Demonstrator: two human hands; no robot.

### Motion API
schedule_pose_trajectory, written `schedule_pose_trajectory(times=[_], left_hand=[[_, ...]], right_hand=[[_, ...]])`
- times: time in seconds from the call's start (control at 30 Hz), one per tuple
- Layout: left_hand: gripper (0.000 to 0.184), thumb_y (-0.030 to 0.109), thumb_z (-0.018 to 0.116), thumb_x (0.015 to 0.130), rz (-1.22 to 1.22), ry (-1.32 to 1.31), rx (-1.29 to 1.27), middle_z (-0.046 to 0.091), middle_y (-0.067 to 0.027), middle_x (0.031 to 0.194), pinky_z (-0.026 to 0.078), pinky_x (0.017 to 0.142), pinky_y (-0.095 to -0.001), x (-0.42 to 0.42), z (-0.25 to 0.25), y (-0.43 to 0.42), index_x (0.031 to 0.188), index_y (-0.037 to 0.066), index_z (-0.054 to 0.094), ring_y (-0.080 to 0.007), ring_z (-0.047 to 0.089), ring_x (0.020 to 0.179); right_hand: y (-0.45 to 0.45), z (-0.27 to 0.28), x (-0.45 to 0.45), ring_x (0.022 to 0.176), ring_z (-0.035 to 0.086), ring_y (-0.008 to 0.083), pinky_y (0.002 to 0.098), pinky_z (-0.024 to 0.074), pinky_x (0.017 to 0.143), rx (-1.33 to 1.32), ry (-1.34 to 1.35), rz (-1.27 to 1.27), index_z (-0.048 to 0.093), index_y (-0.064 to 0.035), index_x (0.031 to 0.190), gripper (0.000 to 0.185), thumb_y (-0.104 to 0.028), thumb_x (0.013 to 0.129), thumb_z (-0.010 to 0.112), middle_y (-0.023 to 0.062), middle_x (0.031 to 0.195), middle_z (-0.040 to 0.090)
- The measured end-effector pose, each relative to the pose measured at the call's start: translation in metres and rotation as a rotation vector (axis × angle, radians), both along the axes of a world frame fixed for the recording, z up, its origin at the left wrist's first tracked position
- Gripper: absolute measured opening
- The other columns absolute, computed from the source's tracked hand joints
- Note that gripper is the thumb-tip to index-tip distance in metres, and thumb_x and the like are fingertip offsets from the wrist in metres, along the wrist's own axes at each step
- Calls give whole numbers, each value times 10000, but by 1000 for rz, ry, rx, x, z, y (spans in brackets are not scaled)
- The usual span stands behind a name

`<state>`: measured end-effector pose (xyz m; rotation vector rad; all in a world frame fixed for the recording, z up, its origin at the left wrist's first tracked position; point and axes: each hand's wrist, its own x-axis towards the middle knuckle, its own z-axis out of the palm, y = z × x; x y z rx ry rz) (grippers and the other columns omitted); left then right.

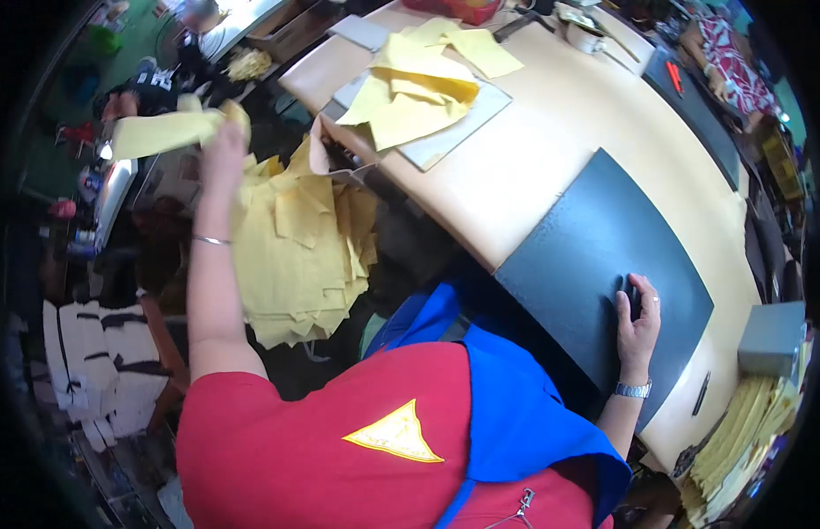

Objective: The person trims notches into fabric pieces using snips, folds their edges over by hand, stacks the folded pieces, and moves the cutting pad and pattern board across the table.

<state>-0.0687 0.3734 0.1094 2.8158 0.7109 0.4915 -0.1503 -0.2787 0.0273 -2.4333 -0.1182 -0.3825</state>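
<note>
The left hand point(223, 157), blurred, had its fingers closed on a yellow piece point(163, 132), held out beyond a yellow stack point(295, 256); the right hand point(637, 331) rested on a dark mat point(586, 238), fingers curled round a small black object point(635, 305); the pale table point(551, 115) curved about it — a pen point(701, 394) near the mat, yellow sheets point(419, 84) on a grey board point(441, 141); across stood cluttered benches — and a person in patterned clothing point(731, 57).
</note>
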Motion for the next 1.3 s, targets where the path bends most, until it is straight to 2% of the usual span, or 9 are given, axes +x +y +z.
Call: schedule_pose_trajectory(times=[0.13, 0.33, 0.57, 0.67, 0.87, 0.93, 1.03, 1.2, 1.3], left_hand=[[477, 423, 398, 997, -207, 414, -9, 624, -265, 1143, 460, 913, -513, 26, -137, 5, 1123, 3, 586, -439, 587, 1082], [479, 520, 545, 917, -266, 8, 117, 677, -127, 1089, 511, 828, -450, 68, -41, -136, 1058, 81, 675, -358, 657, 949], [295, 345, 592, 918, -645, -387, 396, 627, -92, 1151, 529, 784, -439, 160, -129, -228, 1109, 124, 633, -311, 668, 888], [174, 213, 551, 931, -697, -427, 34, 626, -93, 1093, 543, 719, -442, 147, -95, -297, 1076, 129, 599, -310, 669, 838], [127, 91, 572, 843, -1745, -245, -200, 631, -134, 932, 557, 589, -386, 3, -63, -411, 965, 107, 604, -294, 673, 697], [196, 154, 592, 853, -1974, -79, -243, 642, -118, 915, 544, 576, -388, -25, -50, -404, 1047, 132, 618, -280, 667, 661], [280, 212, 686, 816, -1853, 37, -179, 639, -95, 856, 535, 609, -385, -25, -21, -379, 1079, 140, 621, -278, 657, 695], [177, 137, 769, 748, -1497, 419, 43, 680, -100, 885, 527, 675, -379, -10, -18, -327, 884, 63, 683, -289, 668, 765], [98, 66, 730, 717, -1433, 154, -138, 687, -95, 859, 521, 715, -376, -5, -2, -311, 794, 51, 672, -291, 665, 796]], right_hand=[[1, -1, -1, 1212, 555, 324, 412, 420, 1043, 13, -7, -11, 626, -31, 1167, 314, -103, 868, 688, 150, 1197, 631], [4, 5, 1, 1184, 568, 331, 417, 432, 1030, -8, -24, -26, 644, -40, 1123, 286, -110, 851, 702, 137, 1160, 648], [6, 8, 2, 1136, 583, 339, 421, 449, 995, 33, -47, -27, 652, -36, 1087, 272, -109, 832, 714, 145, 1109, 662], [3, 6, -3, 1165, 563, 344, 430, 445, 1007, 48, -81, -30, 621, -50, 1163, 410, -131, 788, 765, 146, 1194, 627], [34, 36, -14, 1298, 492, 318, 550, 234, 1164, -238, -357, 290, 542, -194, 1326, 660, -209, 726, 817, 69, 1310, 585], [41, 50, -20, 1123, 601, 238, 590, 178, 1169, -316, -252, 359, 512, -225, 1363, 649, -232, 767, 767, 11, 1087, 654], [31, 61, -30, 890, 641, 188, 630, 187, 1150, -345, 38, 397, 513, -215, 1366, 604, -197, 799, 719, -8, 843, 620], [4, 44, -45, 920, 624, 208, 618, 276, 1116, -366, 47, 267, 626, -159, 963, 200, -194, 795, 729, 7, 799, 587], [-3, 59, -57, 924, 612, 208, 603, 295, 1109, -372, 47, 202, 612, -151, 883, 150, -194, 800, 730, 6, 786, 572]])
